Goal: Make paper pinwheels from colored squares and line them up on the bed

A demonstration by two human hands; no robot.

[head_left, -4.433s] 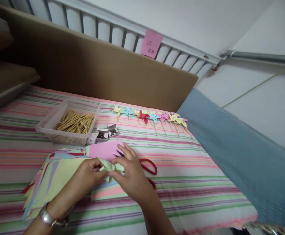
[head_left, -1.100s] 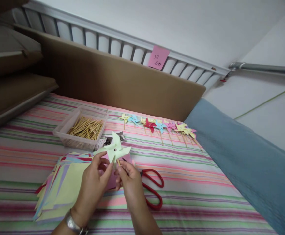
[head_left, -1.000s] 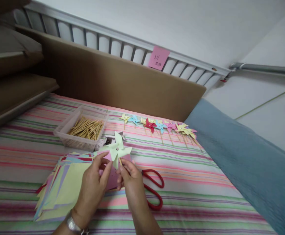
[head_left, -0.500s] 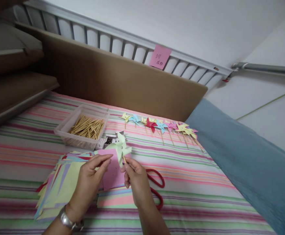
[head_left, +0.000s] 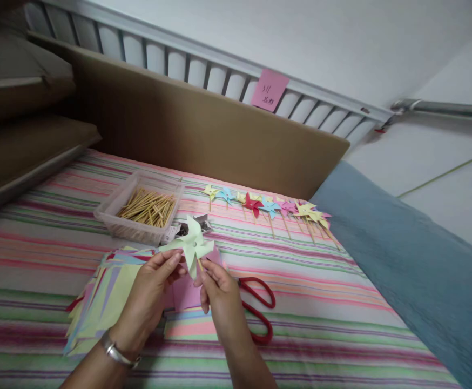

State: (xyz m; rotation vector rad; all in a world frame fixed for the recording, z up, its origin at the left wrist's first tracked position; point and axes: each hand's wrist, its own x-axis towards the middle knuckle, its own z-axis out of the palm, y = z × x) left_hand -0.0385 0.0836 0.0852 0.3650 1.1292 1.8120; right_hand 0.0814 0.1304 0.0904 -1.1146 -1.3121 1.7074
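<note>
From where I stand, the pale green paper pinwheel with a small round centre [head_left: 194, 246] is up in front of the person, above the surface covered in striped cloth [head_left: 333, 313], its face turned toward the wearer. The right hand [head_left: 218, 286] has the thin wooden stick [head_left: 201, 265] pinched between thumb and fingers, just below the blades. The left hand [head_left: 155, 286] has its thumb and forefinger drawn together at the pinwheel's left blade; whether they grip the paper or only touch it, I cannot tell.

What matters is how the stick lies: its long axis slopes from the centre down and slightly right, into the right hand, so the pinwheel's centre sits above and between the two hands. The right hand is in line with that axis; the left is off to its side.

Red-handled metal scissors [head_left: 267, 326] lie just beside the right wrist, and a fanned stack of coloured paper sheets [head_left: 110, 297] beside the left forearm.
</note>
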